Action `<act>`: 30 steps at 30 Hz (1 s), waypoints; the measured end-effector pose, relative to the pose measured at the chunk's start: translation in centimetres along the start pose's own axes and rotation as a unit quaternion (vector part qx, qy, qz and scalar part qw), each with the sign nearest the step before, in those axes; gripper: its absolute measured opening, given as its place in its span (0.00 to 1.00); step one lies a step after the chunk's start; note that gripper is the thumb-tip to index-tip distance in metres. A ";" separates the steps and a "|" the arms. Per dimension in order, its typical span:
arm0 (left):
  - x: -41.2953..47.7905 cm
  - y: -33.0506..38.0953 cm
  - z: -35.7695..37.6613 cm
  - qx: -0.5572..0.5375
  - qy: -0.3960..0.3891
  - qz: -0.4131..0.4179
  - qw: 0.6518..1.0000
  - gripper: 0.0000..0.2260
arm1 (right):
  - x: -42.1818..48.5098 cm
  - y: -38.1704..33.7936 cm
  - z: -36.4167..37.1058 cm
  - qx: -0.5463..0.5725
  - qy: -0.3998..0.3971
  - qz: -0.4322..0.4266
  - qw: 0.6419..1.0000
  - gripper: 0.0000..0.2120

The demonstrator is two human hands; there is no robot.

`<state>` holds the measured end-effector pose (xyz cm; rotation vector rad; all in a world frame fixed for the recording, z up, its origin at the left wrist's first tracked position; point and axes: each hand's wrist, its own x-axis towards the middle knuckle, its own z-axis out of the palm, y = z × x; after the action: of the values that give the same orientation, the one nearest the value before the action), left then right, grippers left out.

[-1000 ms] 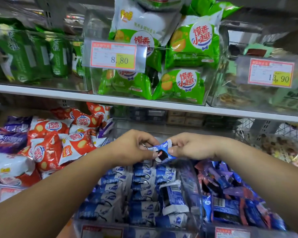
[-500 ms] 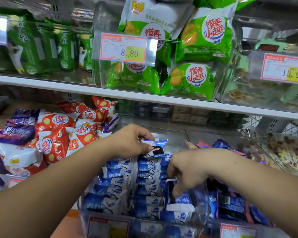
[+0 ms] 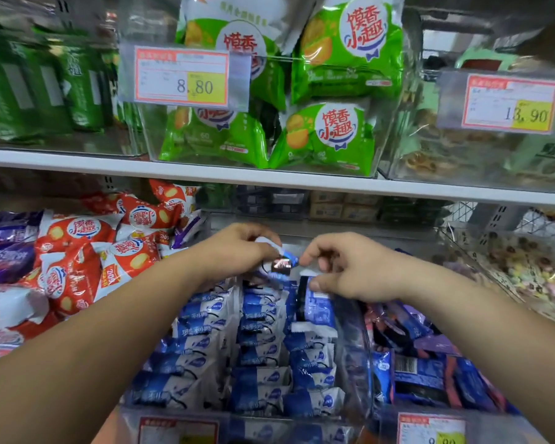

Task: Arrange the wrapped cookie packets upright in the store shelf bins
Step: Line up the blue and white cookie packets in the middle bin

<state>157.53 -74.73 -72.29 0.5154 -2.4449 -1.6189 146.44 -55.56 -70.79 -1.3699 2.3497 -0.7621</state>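
- L hand: at the 12 o'clock end of the clear bin. Fingers are curled, pinching a held cookie packet.
- Held cookie packet: blue wrapper w/ a dark cookie pic, tilted. It sits just above the back of the middle row and between the two hands.
- R hand: just at 3 o'clock of the L hand, close but not touching it. Thumb lies on the front of an upright packet. Fingers are curled over its white top seal, so it's gripped.
- Upright packet: at the back of the R row, beside the bin's R wall, and higher than its neighbours.
- Packet rows: three rows of blue-white cookie pkts on edge, running from 6 to 12 o'clock in the bin.
- 6 o'clock: red-bordered price tag on the bin front, text unreadable.
- 3 o'clock: next bin holds jumbled dark-blue and purple packets.
- 9 o'clock: heap of red-white snack bags, w/ purple bags beyond them.
- 12 o'clock, above the white shelf edge: green snack bags in a clear bin, w/ an 8.80 tag.
- 2 o'clock: 13.90 tag.
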 end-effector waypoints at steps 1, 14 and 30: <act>-0.1 0.0 -0.1 -0.029 -0.003 -0.005 1.000 0.06 | 0.1 0.1 -0.1 0.033 0.010 0.006 0.999 0.15; -1.1 -0.4 -1.2 -0.064 0.027 -0.011 0.998 0.20 | -1.2 -0.7 0.7 0.093 0.078 -0.085 0.989 0.12; 2.5 -1.0 1.3 0.383 -0.018 0.125 0.915 0.08 | -1.0 1.6 0.2 0.113 0.141 -0.059 0.982 0.06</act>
<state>154.97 -74.87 -73.91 0.2336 -2.9622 -0.5300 145.92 -54.12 -71.87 -1.3870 2.3082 -1.2912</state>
